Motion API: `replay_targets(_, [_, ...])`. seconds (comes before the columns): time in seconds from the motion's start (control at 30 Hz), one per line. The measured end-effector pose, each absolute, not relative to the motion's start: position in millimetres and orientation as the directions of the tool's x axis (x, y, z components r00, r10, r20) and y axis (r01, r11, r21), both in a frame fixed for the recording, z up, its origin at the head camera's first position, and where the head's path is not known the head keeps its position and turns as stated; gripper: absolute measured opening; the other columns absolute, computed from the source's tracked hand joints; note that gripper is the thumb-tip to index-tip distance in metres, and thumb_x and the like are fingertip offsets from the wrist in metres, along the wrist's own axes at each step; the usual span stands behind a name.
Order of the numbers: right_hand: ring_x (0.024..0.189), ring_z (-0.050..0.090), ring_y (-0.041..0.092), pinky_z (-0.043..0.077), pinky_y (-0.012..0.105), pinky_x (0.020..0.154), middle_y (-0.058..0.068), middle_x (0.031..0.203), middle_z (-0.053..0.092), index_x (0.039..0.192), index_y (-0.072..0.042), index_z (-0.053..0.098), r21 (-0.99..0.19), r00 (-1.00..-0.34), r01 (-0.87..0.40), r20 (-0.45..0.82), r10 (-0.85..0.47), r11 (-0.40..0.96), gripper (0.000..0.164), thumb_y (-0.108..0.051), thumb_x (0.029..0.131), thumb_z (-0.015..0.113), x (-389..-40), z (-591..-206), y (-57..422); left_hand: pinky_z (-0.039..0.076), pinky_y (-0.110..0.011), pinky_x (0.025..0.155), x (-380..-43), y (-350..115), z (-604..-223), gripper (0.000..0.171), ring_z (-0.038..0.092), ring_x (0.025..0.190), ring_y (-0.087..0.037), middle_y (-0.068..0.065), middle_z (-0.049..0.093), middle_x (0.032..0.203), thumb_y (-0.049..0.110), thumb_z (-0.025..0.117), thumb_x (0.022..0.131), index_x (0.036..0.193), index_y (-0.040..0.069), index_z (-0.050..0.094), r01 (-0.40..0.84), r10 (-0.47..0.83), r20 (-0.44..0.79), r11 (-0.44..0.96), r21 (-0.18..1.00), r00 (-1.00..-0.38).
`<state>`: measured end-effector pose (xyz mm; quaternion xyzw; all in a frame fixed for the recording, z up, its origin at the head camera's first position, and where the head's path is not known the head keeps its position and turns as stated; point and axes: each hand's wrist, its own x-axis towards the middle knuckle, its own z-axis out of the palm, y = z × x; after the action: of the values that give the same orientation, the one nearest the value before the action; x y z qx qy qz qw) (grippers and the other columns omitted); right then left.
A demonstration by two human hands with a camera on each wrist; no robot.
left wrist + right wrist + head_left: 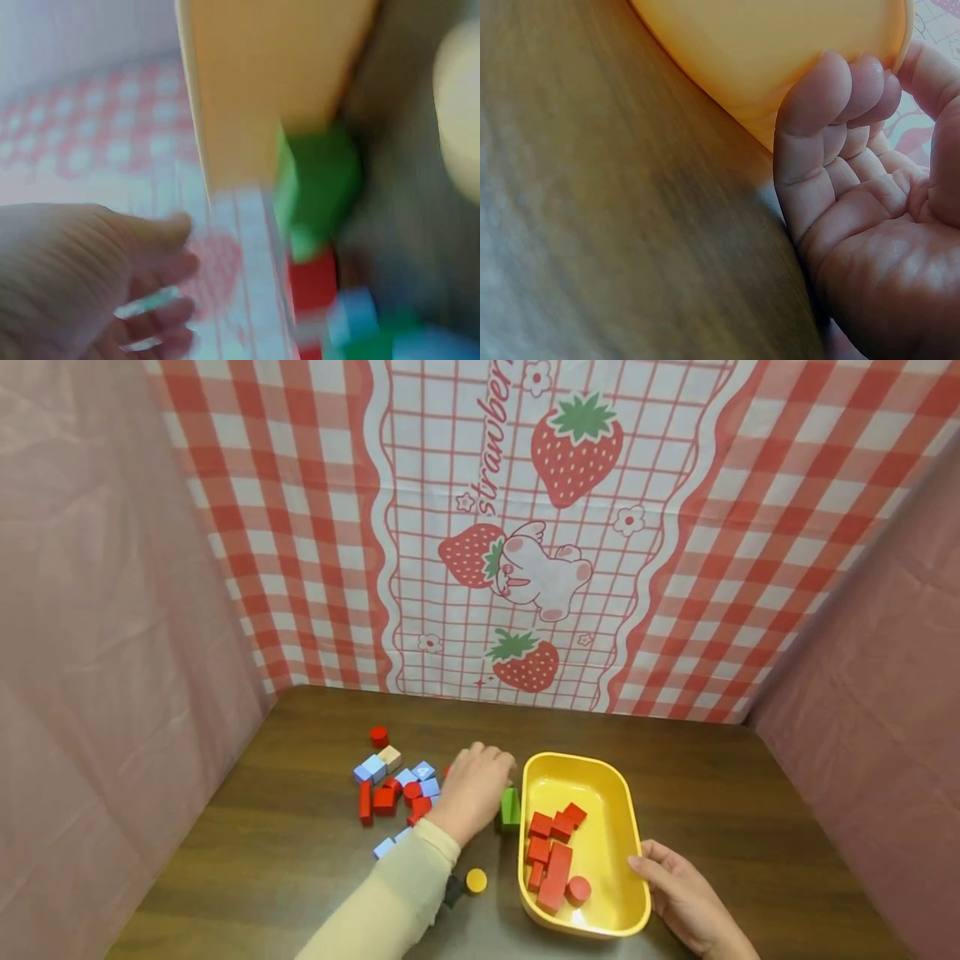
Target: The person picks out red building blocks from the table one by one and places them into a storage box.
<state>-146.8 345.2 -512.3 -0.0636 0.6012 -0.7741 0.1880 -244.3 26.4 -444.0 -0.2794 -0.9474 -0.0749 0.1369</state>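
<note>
A yellow bin point(585, 925) stands on the table with several red blocks point(553, 877) inside. My right hand point(686, 893) grips its right wall, thumb over the rim and fingers against the outside, as the right wrist view also shows. My left hand point(474, 785) hovers left of the bin, near a green block point(509, 810). In the left wrist view its fingers point(169, 307) are loosely bent with nothing between them. That view is blurred; the green block sits beside the bin's wall there, with a red block point(312, 279) below it.
Left of my left hand lie scattered blue blocks point(374, 767), red blocks point(385, 802) and a beige block point(389, 757). A red cylinder point(378, 737) is farther back. Nearer me are a yellow round block point(476, 881) and a black block point(453, 891). A checked cloth point(315, 527) hangs behind.
</note>
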Motion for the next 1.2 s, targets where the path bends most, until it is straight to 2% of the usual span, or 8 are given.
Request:
replay_targets(0.1, [0.082, 0.064, 0.025, 0.058, 0.035, 0.069, 0.01, 0.092, 0.066, 0.104, 0.002, 0.051, -0.956, -0.923, 0.215, -0.131, -0.362, -0.202, 0.012, -0.004, 0.105, 0.041, -146.4, -512.1, 346.0, 0.053, -0.039, 0.071, -258.2, -0.3, -451.9, 0.013, 0.058, 0.081, -0.025, -0.005, 0.069, 0.087, 0.021, 0.079, 0.084, 0.092, 0.012, 0.073, 0.468, 0.432, 0.284, 0.881, 0.07, -0.856])
replay_targets(0.3, [0.082, 0.063, 0.023, 0.057, 0.034, 0.069, 0.009, 0.092, 0.065, 0.104, 0.002, 0.052, -0.957, -0.923, 0.216, -0.136, -0.361, -0.192, 0.012, -0.004, 0.105, 0.042, -146.6, -511.9, 345.4, 0.057, -0.043, 0.062, -268.7, -20.8, -465.5, 0.01, 0.061, 0.07, -0.028, -0.009, 0.07, 0.076, 0.001, 0.072, 0.084, 0.079, 0.009, 0.07, 0.447, 0.411, 0.272, 0.891, 0.084, -0.87])
replay_targets(0.43, [0.081, 0.063, 0.022, 0.057, 0.032, 0.068, 0.007, 0.091, 0.065, 0.103, 0.0, 0.053, -0.96, -0.924, 0.214, -0.137, -0.357, -0.183, 0.012, -0.005, 0.104, 0.042, -147.9, -511.9, 344.0, 0.055, -0.042, 0.065, -269.8, -17.9, -462.8, 0.006, 0.06, 0.074, -0.028, -0.009, 0.07, 0.08, 0.004, 0.07, 0.087, 0.091, 0.007, 0.067, 0.421, 0.404, 0.252, 0.907, 0.014, -0.879])
replay_targets(0.53, [0.08, 0.063, 0.021, 0.057, 0.032, 0.067, 0.006, 0.089, 0.065, 0.102, 0.0, 0.053, -0.96, -0.928, 0.215, -0.144, -0.343, -0.179, 0.011, -0.005, 0.104, 0.044, -149.0, -511.7, 343.0, 0.054, -0.042, 0.068, -268.4, -12.0, -453.3, 0.015, 0.058, 0.076, -0.029, -0.01, 0.07, 0.083, 0.006, 0.069, 0.089, 0.102, 0.003, 0.063, 0.408, 0.394, 0.239, 0.913, 0.012, -0.888])
replay_targets(0.73, [0.08, 0.063, 0.021, 0.057, 0.032, 0.067, 0.006, 0.088, 0.064, 0.102, 0.002, 0.052, -0.963, -0.927, 0.204, -0.132, -0.351, -0.178, 0.01, -0.005, 0.104, 0.044, -150.4, -510.7, 342.7, 0.056, -0.037, 0.074, -258.0, 11.5, -423.9, 0.022, 0.06, 0.085, -0.024, -0.012, 0.064, 0.096, 0.005, 0.059, 0.093, 0.115, -0.001, 0.056, 0.46, 0.409, 0.221, 0.84, 0.287, -0.885])
replay_targets(0.83, [0.08, 0.063, 0.022, 0.057, 0.032, 0.067, 0.007, 0.089, 0.064, 0.102, 0.003, 0.052, -0.964, -0.93, 0.202, -0.133, -0.342, -0.173, 0.011, -0.005, 0.103, 0.045, -151.0, -510.5, 342.9, 0.056, -0.033, 0.078, -248.8, 32.8, -413.9, 0.026, 0.059, 0.092, -0.017, -0.01, 0.063, 0.106, 0.01, 0.057, 0.096, 0.121, 0.003, 0.056, 0.526, 0.481, 0.214, 0.779, 0.34, -0.85])
replay_targets(1.03, [0.08, 0.063, 0.022, 0.057, 0.033, 0.067, 0.006, 0.089, 0.065, 0.101, 0.001, 0.053, -0.96, -0.932, 0.217, -0.149, -0.331, -0.179, 0.01, -0.005, 0.103, 0.045, -149.5, -511.9, 342.7, 0.05, -0.024, 0.075, -240.7, 70.5, -430.2, 0.019, 0.05, 0.082, -0.013, 0.002, 0.061, 0.096, 0.024, 0.06, 0.099, 0.114, 0.012, 0.059, 0.65, 0.627, 0.19, 0.753, 0.102, -0.756])
replay_targets(1.2, [0.082, 0.063, 0.024, 0.057, 0.034, 0.068, 0.009, 0.091, 0.064, 0.102, 0.001, 0.052, -0.957, -0.927, 0.218, -0.141, -0.347, -0.194, 0.01, -0.005, 0.104, 0.043, -146.2, -512.3, 344.9, 0.04, -0.026, 0.067, -240.9, 80.2, -448.7, 0.012, 0.041, 0.076, -0.016, 0.005, 0.064, 0.09, 0.023, 0.061, 0.099, 0.109, 0.016, 0.061, 0.648, 0.648, 0.184, 0.759, -0.071, -0.739])
